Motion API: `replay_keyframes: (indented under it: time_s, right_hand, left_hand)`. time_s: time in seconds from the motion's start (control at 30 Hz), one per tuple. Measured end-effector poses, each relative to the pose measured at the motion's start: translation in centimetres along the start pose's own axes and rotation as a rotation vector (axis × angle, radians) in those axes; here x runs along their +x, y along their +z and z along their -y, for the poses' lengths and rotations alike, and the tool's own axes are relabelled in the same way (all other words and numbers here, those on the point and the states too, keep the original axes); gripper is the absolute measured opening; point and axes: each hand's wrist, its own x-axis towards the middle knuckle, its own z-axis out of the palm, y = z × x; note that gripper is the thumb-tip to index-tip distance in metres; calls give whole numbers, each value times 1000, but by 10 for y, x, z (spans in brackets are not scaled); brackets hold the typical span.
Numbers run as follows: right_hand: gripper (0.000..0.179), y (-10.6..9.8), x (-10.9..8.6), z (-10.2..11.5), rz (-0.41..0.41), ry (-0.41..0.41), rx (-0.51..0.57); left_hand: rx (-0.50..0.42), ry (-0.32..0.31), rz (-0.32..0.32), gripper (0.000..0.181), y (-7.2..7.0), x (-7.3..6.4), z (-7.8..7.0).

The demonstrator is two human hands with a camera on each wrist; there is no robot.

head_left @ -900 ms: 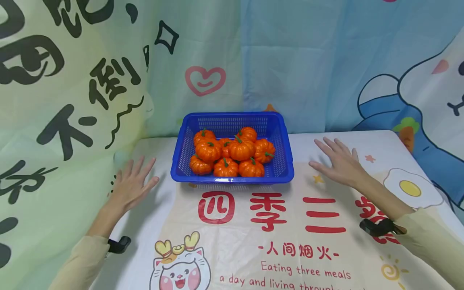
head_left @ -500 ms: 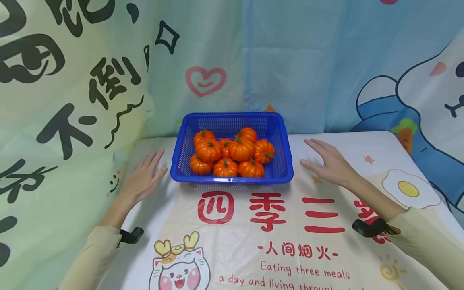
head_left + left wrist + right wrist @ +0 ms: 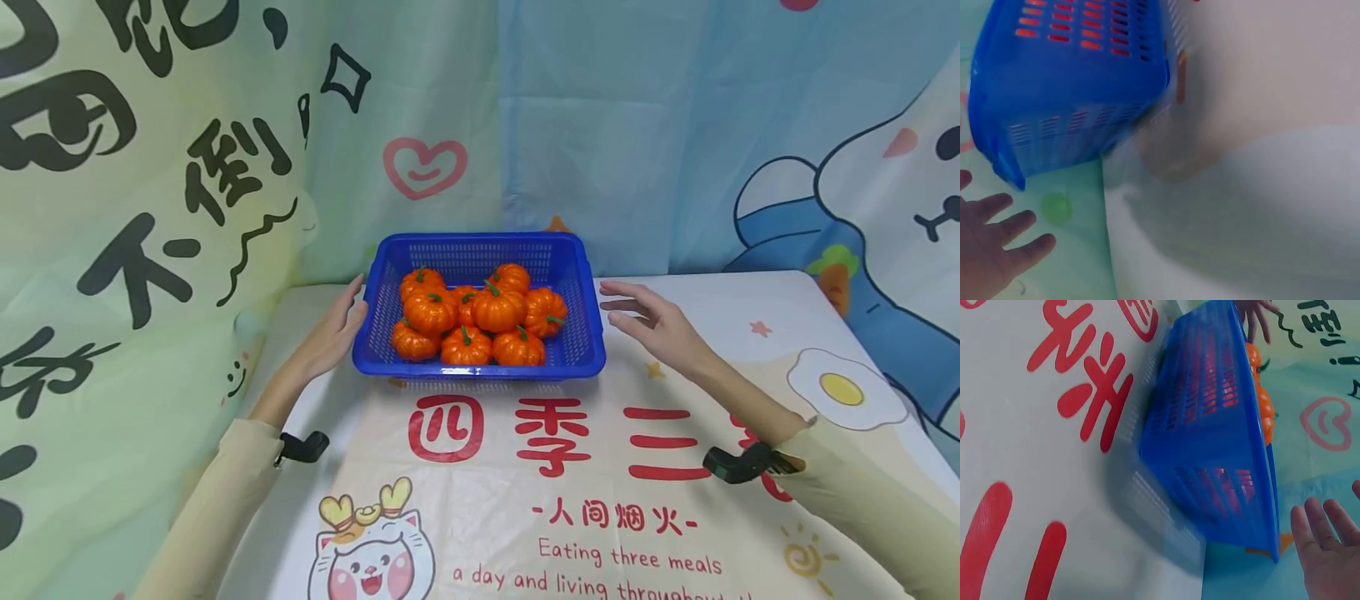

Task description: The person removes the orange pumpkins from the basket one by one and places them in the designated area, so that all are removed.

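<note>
Sitting upright near the back edge of the tabletop (image 3: 735, 308), in front of the curtain (image 3: 592, 150): blue basket (image 3: 480, 372), mouth up. Long axis runs left to right, roughly parallel to that back edge; one long side faces the person, short ends face the hands. Pumpkins (image 3: 498, 310) heaped inside, nine countable, some resting on others. Stems mostly upward; the rightmost one's leans right and toward the person. Basket presumably there to stop round things rolling off.

Left hand (image 3: 330, 332) just beside the left short end, right hand (image 3: 656, 325) just beside the right. Wrist views show a gap each side, no contact seen. Left grip: fingers straight and spread, nothing held. Right grip: fingers extended, lying nearly side by side, thumb apart in the head view, nothing held.

Mirrored placing, by my reading: one hand per short end frames the basket evenly along its length and leaves the pumpkins untouched. Weight probably shared about equally between ends.
</note>
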Motion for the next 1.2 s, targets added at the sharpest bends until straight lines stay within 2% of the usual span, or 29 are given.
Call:
replay_keyframes:
  time_s: [0.17,0.3,0.43,0.6,0.7,0.8,0.9,1.03,1.2]
  right_hand:
    - [52,11,8,6,49,-5,50]
    - [53,18,20,15,107,14,89]
    - [55,29,36,25,162,56,86]
    - [62,42,64,41,216,116,14]
    - [67,50,83,47,250,175,19]
    - [71,58,97,47,286,236,34]
    - [73,66,104,42,315,265,1]
    - [76,75,111,37,350,270,-66]
    - [85,81,120,37,416,232,-238]
  left_hand:
    - [-55,-6,8,72,0,24,6]
    - [-99,-68,-2,74,4,39,10]
    - [-55,-116,32,75,10,46,11]
    - [26,-136,58,73,11,49,12]
    - [57,-149,58,70,11,49,11]
    - [85,-171,67,68,13,49,12]
    - [91,-183,78,65,17,48,12]
    - [35,-185,78,61,17,46,11]
    - [-96,-152,53,59,17,45,17]
